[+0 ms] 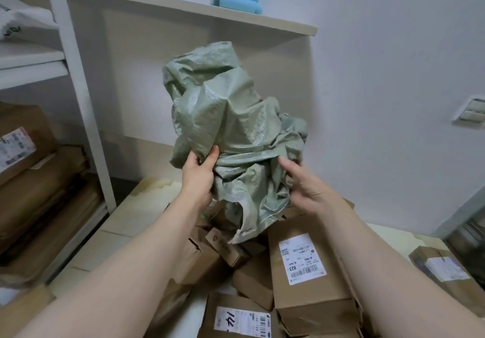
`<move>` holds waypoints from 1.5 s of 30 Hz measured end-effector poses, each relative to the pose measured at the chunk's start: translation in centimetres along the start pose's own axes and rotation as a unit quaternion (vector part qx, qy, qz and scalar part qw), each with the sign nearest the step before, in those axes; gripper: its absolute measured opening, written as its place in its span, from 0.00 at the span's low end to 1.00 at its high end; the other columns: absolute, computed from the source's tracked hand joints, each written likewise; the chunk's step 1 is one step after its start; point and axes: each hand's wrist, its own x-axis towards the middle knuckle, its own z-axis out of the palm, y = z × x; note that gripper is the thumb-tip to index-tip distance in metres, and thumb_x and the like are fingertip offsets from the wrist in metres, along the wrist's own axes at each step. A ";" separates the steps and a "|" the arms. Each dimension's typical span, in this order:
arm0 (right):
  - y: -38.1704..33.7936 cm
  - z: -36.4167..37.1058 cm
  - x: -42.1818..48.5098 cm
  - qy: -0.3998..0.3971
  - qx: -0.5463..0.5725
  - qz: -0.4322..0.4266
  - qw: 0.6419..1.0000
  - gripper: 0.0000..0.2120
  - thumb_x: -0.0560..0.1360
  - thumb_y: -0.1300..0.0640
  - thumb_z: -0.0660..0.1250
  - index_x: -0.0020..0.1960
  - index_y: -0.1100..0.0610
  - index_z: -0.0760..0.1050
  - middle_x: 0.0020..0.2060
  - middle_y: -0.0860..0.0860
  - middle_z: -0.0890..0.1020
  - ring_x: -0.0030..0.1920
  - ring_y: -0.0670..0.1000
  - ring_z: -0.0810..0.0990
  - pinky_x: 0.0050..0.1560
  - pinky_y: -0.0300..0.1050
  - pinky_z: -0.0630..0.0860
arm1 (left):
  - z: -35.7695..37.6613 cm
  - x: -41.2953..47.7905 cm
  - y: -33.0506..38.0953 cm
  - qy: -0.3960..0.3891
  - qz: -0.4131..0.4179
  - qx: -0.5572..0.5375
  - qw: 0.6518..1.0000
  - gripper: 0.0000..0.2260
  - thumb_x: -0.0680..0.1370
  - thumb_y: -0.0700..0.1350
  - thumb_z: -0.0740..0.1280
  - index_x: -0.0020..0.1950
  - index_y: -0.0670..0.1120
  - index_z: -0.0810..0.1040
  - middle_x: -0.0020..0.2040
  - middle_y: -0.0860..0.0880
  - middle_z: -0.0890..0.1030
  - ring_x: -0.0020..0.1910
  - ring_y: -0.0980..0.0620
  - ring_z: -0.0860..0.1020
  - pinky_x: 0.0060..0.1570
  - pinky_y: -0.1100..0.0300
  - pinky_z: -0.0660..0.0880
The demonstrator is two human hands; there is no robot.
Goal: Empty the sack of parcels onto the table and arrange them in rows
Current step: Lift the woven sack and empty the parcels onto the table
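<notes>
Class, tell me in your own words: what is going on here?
A person holds a crumpled green sack above a heap of cardboard parcels on the table. The left hand grips the fabric; the right hand is open beside it. The parcels lie jumbled, not yet in rows.

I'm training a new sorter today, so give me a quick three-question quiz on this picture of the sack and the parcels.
1. True or false: the cardboard parcels lie in neat rows on the table.
2. On the shelf above lie: A scissors, B light blue rolls, C a tape gun.
3. Fill in: the green woven sack is gripped by the ___ hand.
Key: 1 false, they are heaped; 2 B; 3 left hand.
</notes>
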 end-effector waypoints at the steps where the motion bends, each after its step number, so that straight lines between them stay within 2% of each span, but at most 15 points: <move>1: -0.8 -0.4 -0.1 0.016 -0.005 0.003 1.000 0.33 0.69 0.51 0.77 0.71 0.50 0.69 0.61 0.54 0.81 0.59 0.56 0.82 0.52 0.60 0.80 | 0.5 -0.1 0.1 -0.008 0.010 0.009 1.000 0.06 0.78 0.43 0.70 0.54 0.49 0.79 0.52 0.49 0.85 0.53 0.49 0.83 0.56 0.48 0.78; 3: -2.4 -0.7 -0.8 0.108 -0.135 0.009 0.985 0.49 0.59 0.38 0.81 0.74 0.49 0.64 0.68 0.54 0.75 0.63 0.58 0.79 0.55 0.63 0.78 | 1.7 -0.4 0.2 -0.029 0.022 0.032 0.999 0.07 0.78 0.43 0.70 0.55 0.52 0.79 0.52 0.51 0.85 0.53 0.51 0.83 0.56 0.52 0.78; 6: -4.3 -1.3 -1.5 0.256 -0.442 -0.117 0.852 0.57 0.63 0.33 0.76 0.80 0.47 0.47 0.79 0.53 0.52 0.77 0.58 0.56 0.74 0.58 0.61 | 4.3 -1.3 0.1 -0.046 0.025 0.161 0.986 0.18 0.66 0.64 0.76 0.52 0.60 0.80 0.62 0.47 0.78 0.64 0.46 0.75 0.64 0.49 0.73; 8: -4.9 -0.4 -2.1 0.162 -0.431 -0.147 0.875 0.51 0.68 0.41 0.77 0.79 0.50 0.51 0.77 0.52 0.60 0.74 0.54 0.63 0.68 0.48 0.68 | 6.4 -2.3 0.5 -0.049 0.055 0.315 0.946 0.21 0.64 0.68 0.74 0.53 0.62 0.78 0.71 0.44 0.64 0.73 0.44 0.59 0.71 0.45 0.62; 10: -5.0 -0.2 -2.0 0.171 -0.428 -0.118 0.879 0.33 0.71 0.49 0.76 0.72 0.55 0.69 0.65 0.54 0.78 0.62 0.54 0.77 0.53 0.44 0.77 | 8.7 -3.7 1.7 -0.037 0.076 0.451 0.889 0.28 0.66 0.70 0.70 0.63 0.63 0.73 0.78 0.47 0.48 0.77 0.44 0.45 0.72 0.34 0.50; 13: -6.4 -0.5 -2.2 0.313 -0.531 -0.108 0.780 0.17 0.77 0.50 0.67 0.62 0.59 0.80 0.58 0.60 0.82 0.60 0.61 0.79 0.55 0.49 0.75 | 11.3 -5.1 3.8 -0.003 0.067 0.550 0.833 0.48 0.59 0.78 0.65 0.76 0.63 0.56 0.78 0.47 0.35 0.77 0.40 0.36 0.67 0.26 0.40; 18: -10.7 -0.3 -2.9 0.330 -0.432 -0.175 0.821 0.15 0.80 0.57 0.59 0.59 0.63 0.79 0.56 0.62 0.82 0.58 0.63 0.79 0.52 0.49 0.73 | 13.2 -6.3 6.6 0.009 0.083 0.595 0.799 0.60 0.57 0.80 0.64 0.78 0.59 0.37 0.77 0.45 0.30 0.76 0.41 0.33 0.67 0.26 0.41; 21: -13.5 0.7 -3.8 0.350 -0.418 -0.229 0.807 0.14 0.80 0.59 0.58 0.57 0.63 0.78 0.56 0.62 0.81 0.58 0.62 0.79 0.53 0.48 0.73 | 14.1 -6.9 7.8 -0.007 0.167 0.624 0.763 0.59 0.58 0.78 0.66 0.77 0.61 0.35 0.76 0.48 0.29 0.76 0.42 0.31 0.66 0.26 0.39; 25: -15.6 1.8 -5.3 0.322 -0.447 -0.305 0.776 0.10 0.80 0.61 0.59 0.47 0.60 0.79 0.44 0.59 0.80 0.47 0.57 0.78 0.45 0.46 0.67 | 16.5 -9.1 8.6 -0.053 0.377 0.705 0.599 0.62 0.57 0.77 0.68 0.76 0.59 0.31 0.78 0.50 0.33 0.75 0.44 0.30 0.64 0.26 0.32; 28: -15.0 1.4 -6.4 0.219 -0.381 -0.347 0.829 0.09 0.78 0.61 0.63 0.39 0.59 0.75 0.35 0.54 0.77 0.39 0.52 0.74 0.42 0.48 0.70 | 18.1 -10.1 7.9 -0.073 0.394 0.772 0.493 0.61 0.63 0.68 0.73 0.76 0.55 0.30 0.77 0.48 0.59 0.78 0.46 0.49 0.63 0.26 0.30; 31: -13.9 -0.6 -8.6 0.120 -0.289 -0.271 0.910 0.16 0.77 0.56 0.69 0.62 0.60 0.74 0.56 0.57 0.79 0.53 0.53 0.79 0.59 0.53 0.76 | 17.6 -9.4 7.1 -0.032 0.320 0.771 0.549 0.27 0.74 0.51 0.69 0.72 0.57 0.64 0.61 0.48 0.78 0.63 0.43 0.74 0.69 0.27 0.47; 33: -13.6 -3.1 -10.4 0.145 -0.443 -0.165 0.869 0.33 0.74 0.42 0.71 0.73 0.56 0.66 0.67 0.55 0.73 0.64 0.55 0.75 0.68 0.53 0.71 | 16.8 -9.0 6.2 -0.010 0.250 0.745 0.618 0.10 0.77 0.48 0.64 0.58 0.53 0.76 0.56 0.45 0.81 0.58 0.41 0.78 0.66 0.40 0.66; 36: -12.8 -7.1 -13.4 0.173 -0.584 0.004 0.793 0.48 0.70 0.30 0.66 0.79 0.55 0.53 0.76 0.55 0.63 0.72 0.59 0.68 0.65 0.52 0.71 | 15.9 -9.1 5.1 0.041 0.172 0.710 0.682 0.09 0.79 0.46 0.62 0.55 0.46 0.79 0.54 0.42 0.81 0.55 0.39 0.79 0.55 0.50 0.73; 40: -10.6 -9.9 -15.3 0.142 -0.411 0.089 0.896 0.63 0.59 0.29 0.72 0.80 0.46 0.39 0.80 0.55 0.49 0.75 0.68 0.59 0.60 0.74 0.71 | 16.5 -8.9 5.3 0.069 0.063 0.552 0.828 0.07 0.79 0.46 0.62 0.50 0.43 0.76 0.46 0.43 0.78 0.47 0.40 0.78 0.48 0.53 0.76; 45: -8.9 -6.4 -13.1 0.036 -0.249 -0.007 0.968 0.61 0.53 0.38 0.82 0.75 0.37 0.47 0.72 0.53 0.67 0.62 0.65 0.76 0.40 0.75 0.77 | 20.8 -11.4 6.2 -0.058 0.061 0.321 0.943 0.03 0.76 0.43 0.63 0.46 0.50 0.76 0.46 0.44 0.82 0.49 0.41 0.80 0.56 0.45 0.78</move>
